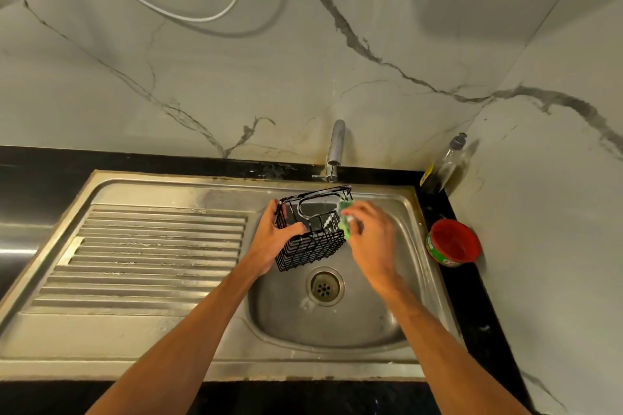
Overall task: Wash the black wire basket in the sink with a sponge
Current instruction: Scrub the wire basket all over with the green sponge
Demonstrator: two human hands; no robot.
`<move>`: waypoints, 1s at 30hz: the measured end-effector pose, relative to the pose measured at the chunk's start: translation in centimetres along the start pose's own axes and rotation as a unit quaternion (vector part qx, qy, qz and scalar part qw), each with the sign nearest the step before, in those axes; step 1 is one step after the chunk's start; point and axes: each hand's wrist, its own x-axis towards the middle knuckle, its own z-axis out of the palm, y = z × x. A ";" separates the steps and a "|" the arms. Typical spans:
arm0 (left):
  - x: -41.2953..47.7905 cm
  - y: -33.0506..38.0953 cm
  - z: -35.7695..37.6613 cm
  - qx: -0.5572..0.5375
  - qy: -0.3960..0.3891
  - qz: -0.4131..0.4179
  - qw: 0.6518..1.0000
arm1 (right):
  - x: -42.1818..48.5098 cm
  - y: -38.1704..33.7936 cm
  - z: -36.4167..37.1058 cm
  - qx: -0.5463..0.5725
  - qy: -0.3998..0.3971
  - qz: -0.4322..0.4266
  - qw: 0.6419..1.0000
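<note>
Above the sink (175,333) drain, my left hand (274,232) grips the black wire basket (312,232); my right hand (365,232) pinches the sponge (344,224) against its side. Scrubbing looks midway, rinse pending.

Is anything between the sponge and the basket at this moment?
Nothing visible. The right hand holds the sponge against the basket at its right end; the left hand grips its left side, above the sink.
</note>
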 end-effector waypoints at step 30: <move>-0.3 1.6 1.3 -0.048 -0.023 -0.066 0.996 | 1.5 -0.6 0.9 0.055 -0.029 -0.015 0.998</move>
